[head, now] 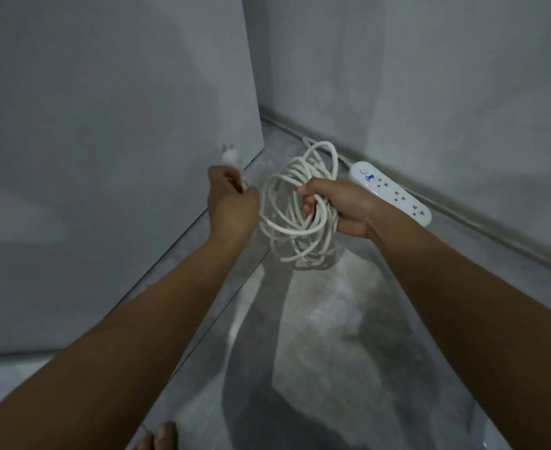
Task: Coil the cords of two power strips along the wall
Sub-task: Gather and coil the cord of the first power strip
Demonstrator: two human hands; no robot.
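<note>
A white cord (287,219) hangs in several loose loops above the floor. My right hand (339,209) is closed around the right side of that coil. My left hand (231,203) grips the cord's free end just below its white plug (230,157), which points up by the left wall. A white power strip (394,194) with a blue light lies on the floor along the right wall, just behind my right hand. Its cord runs back toward the corner. Only this one power strip is in view.
A grey wall panel (121,157) stands close on the left and another wall (430,92) on the right, meeting in a narrow corner. The floor (326,336) is mottled grey concrete. My bare toes (160,436) show at the bottom edge.
</note>
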